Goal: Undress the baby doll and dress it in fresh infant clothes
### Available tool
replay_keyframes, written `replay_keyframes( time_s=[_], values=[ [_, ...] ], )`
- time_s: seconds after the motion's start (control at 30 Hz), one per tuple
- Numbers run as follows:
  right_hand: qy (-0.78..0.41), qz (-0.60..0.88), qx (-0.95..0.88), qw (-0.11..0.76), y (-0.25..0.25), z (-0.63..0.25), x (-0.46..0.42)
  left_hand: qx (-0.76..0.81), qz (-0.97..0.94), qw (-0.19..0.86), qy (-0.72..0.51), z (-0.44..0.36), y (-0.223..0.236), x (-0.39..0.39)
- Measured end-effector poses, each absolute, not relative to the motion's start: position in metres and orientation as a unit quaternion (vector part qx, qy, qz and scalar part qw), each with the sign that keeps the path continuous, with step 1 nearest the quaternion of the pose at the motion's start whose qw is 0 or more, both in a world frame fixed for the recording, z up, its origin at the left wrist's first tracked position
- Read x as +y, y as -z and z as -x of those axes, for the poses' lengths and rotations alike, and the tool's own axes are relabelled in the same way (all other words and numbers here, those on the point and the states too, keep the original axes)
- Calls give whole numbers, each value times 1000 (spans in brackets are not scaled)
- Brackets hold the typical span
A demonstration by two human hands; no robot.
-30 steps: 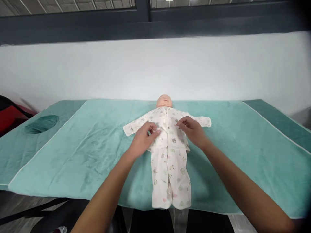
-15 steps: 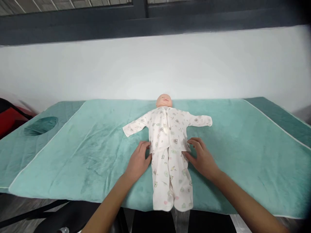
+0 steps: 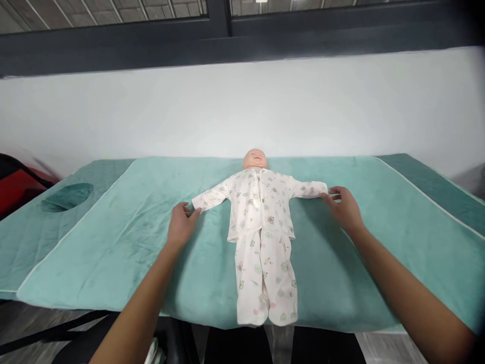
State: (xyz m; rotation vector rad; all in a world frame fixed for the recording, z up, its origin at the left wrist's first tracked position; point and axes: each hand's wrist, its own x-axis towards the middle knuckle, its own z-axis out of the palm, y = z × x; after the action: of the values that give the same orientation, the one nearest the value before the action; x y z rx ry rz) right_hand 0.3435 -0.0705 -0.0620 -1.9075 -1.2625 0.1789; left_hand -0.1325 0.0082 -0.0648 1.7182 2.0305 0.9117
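Observation:
A baby doll [image 3: 255,158] lies on its back, dressed in a white top [image 3: 261,202] and white trousers [image 3: 267,278] with small animal prints. The top's sleeves stretch out to both sides, and no doll hands show at the cuffs. My left hand [image 3: 182,222] is at the end of the left sleeve [image 3: 208,198], thumb against the cuff, fingers apart. At the other cuff, my right hand [image 3: 344,207] has its thumb and fingertips by the right sleeve [image 3: 310,189], with a gap between them. Neither hand visibly grips the cloth.
A green padded cover [image 3: 125,242] with a round hole [image 3: 67,197] at its left end lies over the bed. Behind it rises a white wall [image 3: 170,111] under a dark window frame [image 3: 151,48]. A red and black item [image 3: 17,187] is at the far left.
Both hands have moved from the sides of the top's hem outward and up to the sleeve cuffs. The doll and its clothes lie nearly as before.

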Motion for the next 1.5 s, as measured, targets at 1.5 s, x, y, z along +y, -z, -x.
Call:
replay_keyframes(
  time_s=[1.5],
  values=[
    [-108, 482, -822, 282, 73, -187, -261, 335, -915, 52, -220, 43, 48, -220]
  ],
)
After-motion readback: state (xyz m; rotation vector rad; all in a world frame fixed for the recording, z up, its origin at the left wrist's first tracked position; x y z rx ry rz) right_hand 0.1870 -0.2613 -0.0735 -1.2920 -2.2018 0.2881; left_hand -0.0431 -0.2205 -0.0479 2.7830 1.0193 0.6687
